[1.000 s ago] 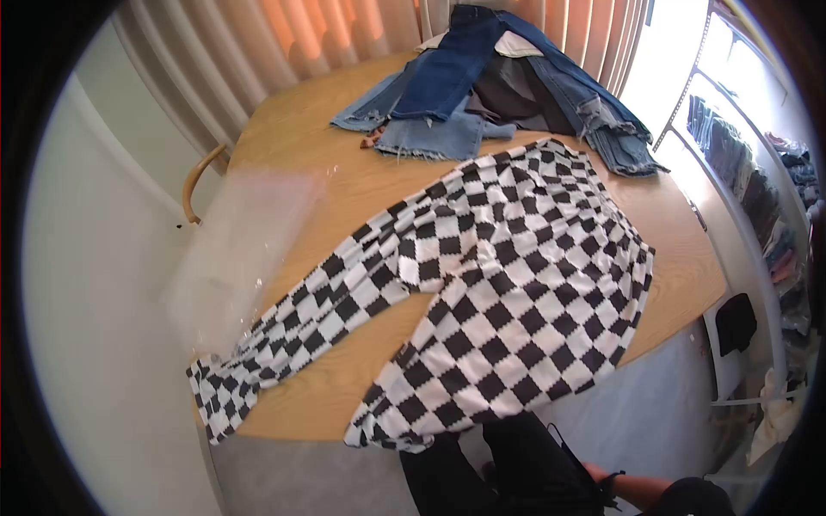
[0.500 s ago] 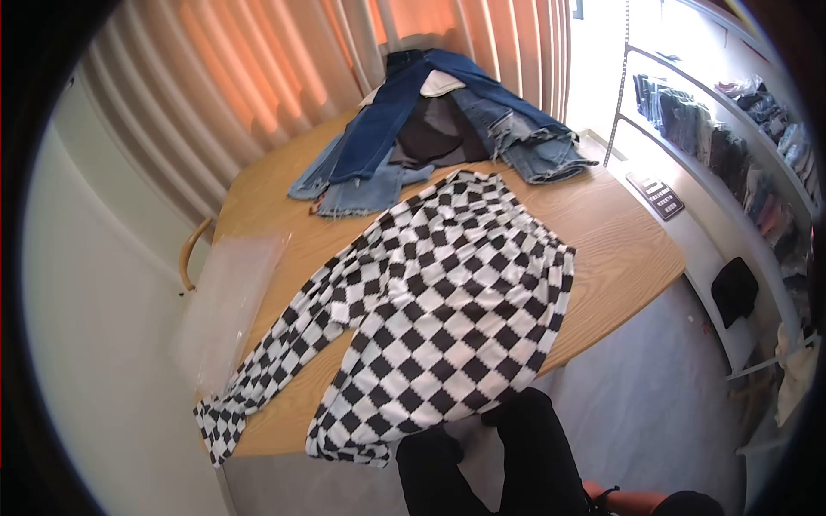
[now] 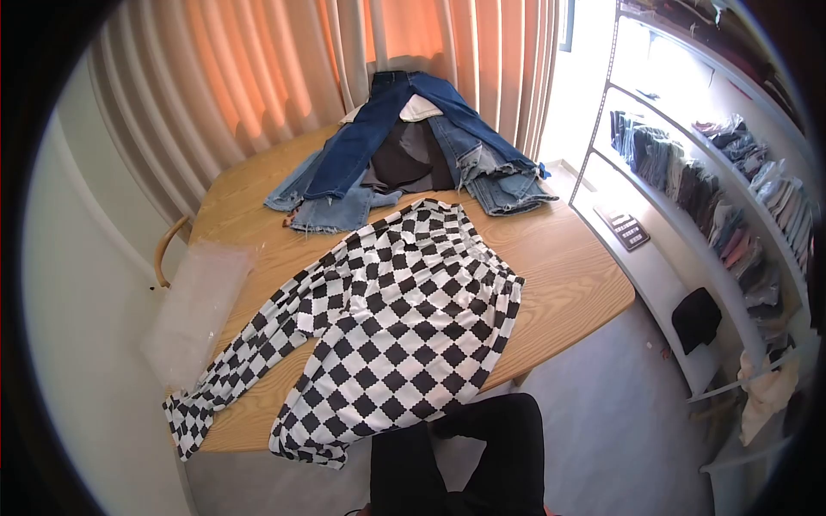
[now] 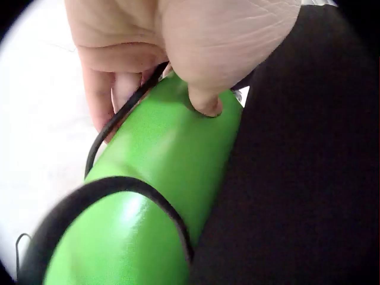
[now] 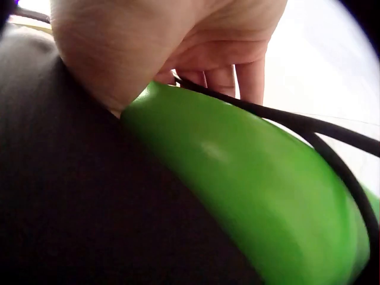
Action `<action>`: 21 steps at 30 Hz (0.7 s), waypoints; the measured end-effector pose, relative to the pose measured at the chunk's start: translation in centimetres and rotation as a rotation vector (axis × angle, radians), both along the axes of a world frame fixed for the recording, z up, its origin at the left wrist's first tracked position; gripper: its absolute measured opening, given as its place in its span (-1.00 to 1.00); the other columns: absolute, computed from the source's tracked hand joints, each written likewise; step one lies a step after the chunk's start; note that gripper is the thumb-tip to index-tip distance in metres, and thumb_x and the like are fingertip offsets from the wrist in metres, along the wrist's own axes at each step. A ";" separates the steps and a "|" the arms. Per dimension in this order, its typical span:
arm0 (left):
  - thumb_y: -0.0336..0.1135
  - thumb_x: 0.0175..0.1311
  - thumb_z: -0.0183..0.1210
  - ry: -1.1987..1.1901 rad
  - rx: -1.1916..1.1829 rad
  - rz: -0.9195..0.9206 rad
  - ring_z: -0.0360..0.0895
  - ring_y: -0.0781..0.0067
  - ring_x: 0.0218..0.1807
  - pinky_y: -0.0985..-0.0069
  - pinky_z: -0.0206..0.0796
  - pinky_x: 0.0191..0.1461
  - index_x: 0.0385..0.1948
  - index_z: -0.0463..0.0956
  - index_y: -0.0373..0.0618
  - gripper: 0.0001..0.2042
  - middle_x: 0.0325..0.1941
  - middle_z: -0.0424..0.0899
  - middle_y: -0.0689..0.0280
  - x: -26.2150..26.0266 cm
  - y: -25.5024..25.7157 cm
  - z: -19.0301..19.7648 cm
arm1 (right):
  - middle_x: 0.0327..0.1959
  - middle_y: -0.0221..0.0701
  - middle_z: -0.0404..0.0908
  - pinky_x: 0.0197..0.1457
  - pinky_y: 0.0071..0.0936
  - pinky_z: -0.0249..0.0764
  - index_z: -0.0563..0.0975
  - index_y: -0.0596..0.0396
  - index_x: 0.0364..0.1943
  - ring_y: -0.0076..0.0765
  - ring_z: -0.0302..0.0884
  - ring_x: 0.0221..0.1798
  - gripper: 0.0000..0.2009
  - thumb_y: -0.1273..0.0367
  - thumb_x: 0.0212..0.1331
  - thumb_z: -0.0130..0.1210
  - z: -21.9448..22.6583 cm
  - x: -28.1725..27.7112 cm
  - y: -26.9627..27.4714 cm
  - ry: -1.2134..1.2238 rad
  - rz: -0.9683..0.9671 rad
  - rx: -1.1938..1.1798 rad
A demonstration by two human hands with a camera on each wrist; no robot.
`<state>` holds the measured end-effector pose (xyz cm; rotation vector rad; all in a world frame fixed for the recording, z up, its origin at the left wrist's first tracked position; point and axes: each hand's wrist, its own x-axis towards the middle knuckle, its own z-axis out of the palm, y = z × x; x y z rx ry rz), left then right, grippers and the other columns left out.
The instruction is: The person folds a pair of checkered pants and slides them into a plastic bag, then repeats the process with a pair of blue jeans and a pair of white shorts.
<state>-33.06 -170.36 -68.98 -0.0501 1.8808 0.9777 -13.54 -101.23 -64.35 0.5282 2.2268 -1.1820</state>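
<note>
In the left wrist view my left hand (image 4: 178,41) grips a glossy bright green seat-like thing (image 4: 172,142), thumb on its near face and fingers over the far side. My right hand (image 5: 166,44) holds the rounded green edge (image 5: 237,172) in the right wrist view, its fingers hanging past the far rim and its thumb hidden. Black-clad legs (image 3: 490,430) lie against the green surface. Checkered black-and-white trousers (image 3: 413,335) are spread on the wooden table (image 3: 568,284), waistband to the right. Neither hand is clearly visible in the head view.
Piled jeans (image 3: 361,138) lie at the table's back by the curtain (image 3: 301,69). A clear plastic bag (image 3: 198,301) lies at the left edge, near a wooden chair arm (image 3: 163,249). Shelves with clothes (image 3: 671,163) and a calculator (image 3: 628,228) stand right. Black cables (image 4: 119,184) cross the green surface.
The head view has tilted and turned, so the table appears further left and more shelving shows. The legs now look bent as in sitting. The forearm at lower right has left view; the trousers stay put.
</note>
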 end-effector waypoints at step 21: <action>-0.09 0.42 -0.04 -0.103 0.354 0.747 0.45 0.24 0.13 0.28 0.36 0.11 0.32 0.17 -0.16 -0.47 0.28 0.40 0.15 3.5 -1.4 -5.2 | -0.32 -0.25 0.67 -0.18 -0.23 0.55 0.62 0.12 -0.23 -0.13 0.63 -0.25 -0.76 0.28 0.09 0.16 1.8 -17.8 -13.1 -0.087 -0.225 -0.191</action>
